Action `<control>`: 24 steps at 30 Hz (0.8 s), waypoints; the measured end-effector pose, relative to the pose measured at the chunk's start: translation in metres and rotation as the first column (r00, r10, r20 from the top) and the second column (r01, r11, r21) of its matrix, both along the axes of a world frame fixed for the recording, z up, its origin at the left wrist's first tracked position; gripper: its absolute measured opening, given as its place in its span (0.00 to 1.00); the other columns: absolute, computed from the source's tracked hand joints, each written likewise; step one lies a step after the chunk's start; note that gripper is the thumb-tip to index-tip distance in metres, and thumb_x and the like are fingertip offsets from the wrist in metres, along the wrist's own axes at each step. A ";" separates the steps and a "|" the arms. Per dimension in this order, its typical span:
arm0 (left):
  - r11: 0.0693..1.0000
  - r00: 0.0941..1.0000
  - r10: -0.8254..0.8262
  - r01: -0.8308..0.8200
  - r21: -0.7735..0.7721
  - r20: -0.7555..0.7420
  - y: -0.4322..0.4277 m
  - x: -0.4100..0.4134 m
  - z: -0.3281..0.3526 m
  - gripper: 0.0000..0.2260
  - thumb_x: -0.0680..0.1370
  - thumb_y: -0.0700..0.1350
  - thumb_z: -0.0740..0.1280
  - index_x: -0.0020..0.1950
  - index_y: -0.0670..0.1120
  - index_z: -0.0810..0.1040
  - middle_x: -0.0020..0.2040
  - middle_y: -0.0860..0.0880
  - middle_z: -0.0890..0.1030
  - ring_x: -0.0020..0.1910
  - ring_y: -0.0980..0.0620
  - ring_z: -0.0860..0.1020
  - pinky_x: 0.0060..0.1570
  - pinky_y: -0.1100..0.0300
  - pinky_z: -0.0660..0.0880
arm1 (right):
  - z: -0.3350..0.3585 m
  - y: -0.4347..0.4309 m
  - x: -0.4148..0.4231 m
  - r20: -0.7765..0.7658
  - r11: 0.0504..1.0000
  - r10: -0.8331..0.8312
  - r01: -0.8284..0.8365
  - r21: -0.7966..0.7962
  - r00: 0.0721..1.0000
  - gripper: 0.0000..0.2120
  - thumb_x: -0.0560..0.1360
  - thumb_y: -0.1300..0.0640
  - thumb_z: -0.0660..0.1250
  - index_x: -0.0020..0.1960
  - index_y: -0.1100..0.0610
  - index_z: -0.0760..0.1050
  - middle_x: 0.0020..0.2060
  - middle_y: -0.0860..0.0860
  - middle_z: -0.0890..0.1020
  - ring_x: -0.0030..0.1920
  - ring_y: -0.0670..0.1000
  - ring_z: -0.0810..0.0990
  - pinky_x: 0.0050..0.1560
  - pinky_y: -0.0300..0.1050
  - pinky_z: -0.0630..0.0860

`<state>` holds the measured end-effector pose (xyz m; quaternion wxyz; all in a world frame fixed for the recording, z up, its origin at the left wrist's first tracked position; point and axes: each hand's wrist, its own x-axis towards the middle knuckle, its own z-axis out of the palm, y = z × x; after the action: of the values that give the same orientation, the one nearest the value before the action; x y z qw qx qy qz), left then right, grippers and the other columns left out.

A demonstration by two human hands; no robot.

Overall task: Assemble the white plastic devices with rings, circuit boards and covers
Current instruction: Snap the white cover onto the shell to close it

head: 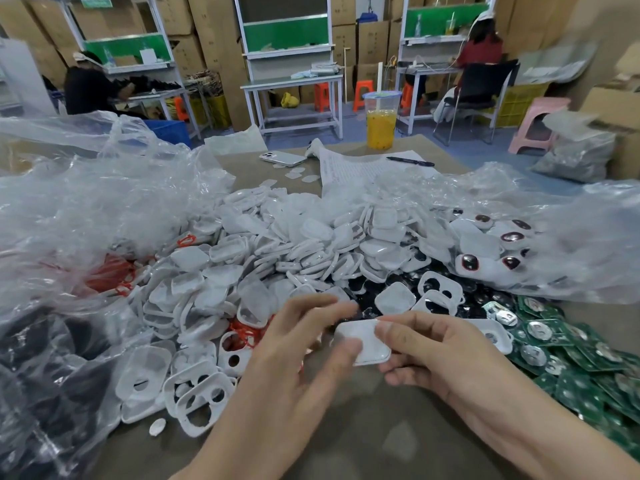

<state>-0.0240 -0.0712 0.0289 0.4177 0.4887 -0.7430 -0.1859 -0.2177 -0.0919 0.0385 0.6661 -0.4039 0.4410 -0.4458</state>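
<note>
I have the white rounded-square plastic device (363, 341) pinched between both hands, just above the bare brown tabletop (346, 431). My right hand (429, 355) has its thumb on the top face and its fingers curled underneath. My left hand (298, 348) lays its thumb on the near-left corner with its fingers bent over the far edge, though they are blurred and I can't tell how hard they bear down. The face looks smooth and slightly glossy, so I judge it could slide out of my thumbs and drop into the heap of loose white plastic covers (311, 244) beyond my fingertips, where every piece looks alike. If I press on one corner only, the top could seat crooked or a thin edge could crack. I can't see whether anything inside sits straight. Close to the left of my left hand lie thin red rings (244, 329) that look soft and easy to snag. Nearer that wrist are white plastic frames with round holes (199, 400), hard-edged and flat. To the right of my right hand, flat green circuit boards with silvery discs (571, 362) overlap like scales, and crinkled clear plastic bags (104, 209) billow beyond.
</note>
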 end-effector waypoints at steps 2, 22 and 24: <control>0.984 0.961 0.058 -0.010 0.177 -0.270 0.000 -0.004 0.007 0.13 0.78 0.64 0.63 0.58 0.64 0.81 0.51 0.59 0.82 0.43 0.63 0.80 0.42 0.73 0.72 | 0.001 0.000 0.001 -0.003 1.000 0.000 -0.001 -0.016 1.000 0.19 0.59 0.50 0.78 0.46 0.59 0.87 0.37 0.57 0.84 0.34 0.49 0.83 0.36 0.39 0.80; 0.837 0.712 0.167 0.264 0.480 -0.682 -0.005 -0.013 0.007 0.12 0.72 0.56 0.76 0.48 0.49 0.86 0.35 0.48 0.80 0.30 0.52 0.74 0.29 0.58 0.73 | 0.001 0.006 0.009 -0.026 0.997 -0.005 0.003 -0.075 1.000 0.18 0.58 0.50 0.79 0.46 0.56 0.87 0.35 0.53 0.84 0.35 0.49 0.84 0.39 0.41 0.82; 0.833 0.694 0.162 0.286 0.474 -0.702 -0.005 -0.014 0.007 0.14 0.69 0.56 0.74 0.50 0.49 0.87 0.36 0.49 0.80 0.31 0.54 0.74 0.28 0.59 0.74 | -0.001 0.006 0.010 -0.031 0.995 -0.033 0.029 -0.096 0.999 0.18 0.58 0.50 0.79 0.46 0.55 0.87 0.35 0.52 0.84 0.35 0.49 0.84 0.39 0.42 0.83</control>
<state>-0.0380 -0.0757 0.0358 0.5082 0.4483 -0.4509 -0.5810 -0.2081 -0.0860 0.0380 0.6317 -0.4355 0.4364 -0.4699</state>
